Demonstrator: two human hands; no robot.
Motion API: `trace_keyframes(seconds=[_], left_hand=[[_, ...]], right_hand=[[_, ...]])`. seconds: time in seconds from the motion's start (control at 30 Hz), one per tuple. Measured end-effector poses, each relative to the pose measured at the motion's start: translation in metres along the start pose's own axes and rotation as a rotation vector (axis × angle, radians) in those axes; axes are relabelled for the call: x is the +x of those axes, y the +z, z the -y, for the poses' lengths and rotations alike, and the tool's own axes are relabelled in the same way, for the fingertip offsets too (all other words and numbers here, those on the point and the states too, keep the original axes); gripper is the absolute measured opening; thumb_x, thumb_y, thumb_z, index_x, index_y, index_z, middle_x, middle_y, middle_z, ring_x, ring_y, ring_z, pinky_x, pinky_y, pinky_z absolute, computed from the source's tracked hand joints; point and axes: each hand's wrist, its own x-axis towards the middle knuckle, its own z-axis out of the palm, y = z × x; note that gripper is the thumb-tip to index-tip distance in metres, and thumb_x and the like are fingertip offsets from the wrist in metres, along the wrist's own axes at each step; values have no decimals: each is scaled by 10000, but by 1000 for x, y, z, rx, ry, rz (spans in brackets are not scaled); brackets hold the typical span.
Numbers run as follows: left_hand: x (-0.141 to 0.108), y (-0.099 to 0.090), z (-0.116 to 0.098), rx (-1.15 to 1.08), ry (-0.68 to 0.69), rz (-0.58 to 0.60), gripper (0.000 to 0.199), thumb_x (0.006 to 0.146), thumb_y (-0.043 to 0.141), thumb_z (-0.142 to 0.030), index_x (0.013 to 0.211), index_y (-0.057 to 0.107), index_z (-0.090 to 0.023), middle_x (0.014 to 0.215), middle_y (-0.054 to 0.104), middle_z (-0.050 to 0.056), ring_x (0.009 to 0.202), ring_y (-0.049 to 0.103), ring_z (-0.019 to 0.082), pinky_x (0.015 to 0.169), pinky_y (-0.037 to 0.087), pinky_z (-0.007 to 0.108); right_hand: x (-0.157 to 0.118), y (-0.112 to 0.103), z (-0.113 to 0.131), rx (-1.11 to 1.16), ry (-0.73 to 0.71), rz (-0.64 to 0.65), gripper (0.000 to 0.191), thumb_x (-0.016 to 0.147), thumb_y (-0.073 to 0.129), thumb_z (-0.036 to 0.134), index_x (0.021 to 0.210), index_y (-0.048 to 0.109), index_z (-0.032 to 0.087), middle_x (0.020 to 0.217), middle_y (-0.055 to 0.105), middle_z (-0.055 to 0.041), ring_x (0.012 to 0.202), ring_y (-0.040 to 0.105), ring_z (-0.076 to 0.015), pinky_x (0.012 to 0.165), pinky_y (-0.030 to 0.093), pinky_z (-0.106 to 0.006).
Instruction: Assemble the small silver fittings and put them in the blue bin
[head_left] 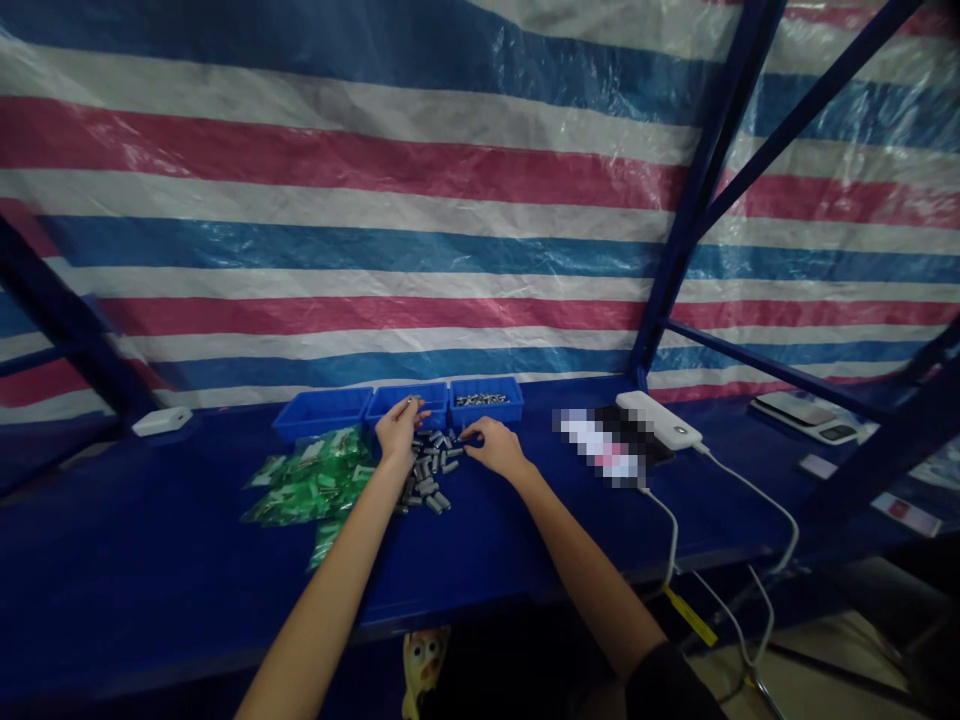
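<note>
My left hand (399, 428) is raised in front of the middle blue bin (435, 395), with thumb and fingers pinched together. A small item may be between its fingertips, too small to name. At the right edge of a loose pile of grey metal cylinders (427, 465), my right hand (496, 447) has its thumb and fingertips drawn together; what they hold, if anything, is unclear. Behind it stands a right-hand blue bin (508, 408) with many small shiny metal parts (480, 399). Green-filled clear plastic bags (307, 485) lie in a heap left of the pile, partly behind my left forearm.
The left blue bin (322, 412) adjoins the middle one. A white box (161, 421) sits far left. Right of my hands lie a pixelated item (604, 447), a white power bank (660, 420) with cables, and a scale (806, 415). Blue frame posts (686, 220) rise behind.
</note>
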Motion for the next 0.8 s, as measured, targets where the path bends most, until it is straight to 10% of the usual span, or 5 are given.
trace_keyframes(seconds=[0.8], left_hand=[[-16,10,3,217,67,197,581,712,647,-318,1243,487,-145,1154,601,139,540,621,95,473,409,193]], right_hand=[[0,-2,3,12,35,4,216,680,622,176,854,675,292,875,693,38,791,613,-144,661,441,-246]])
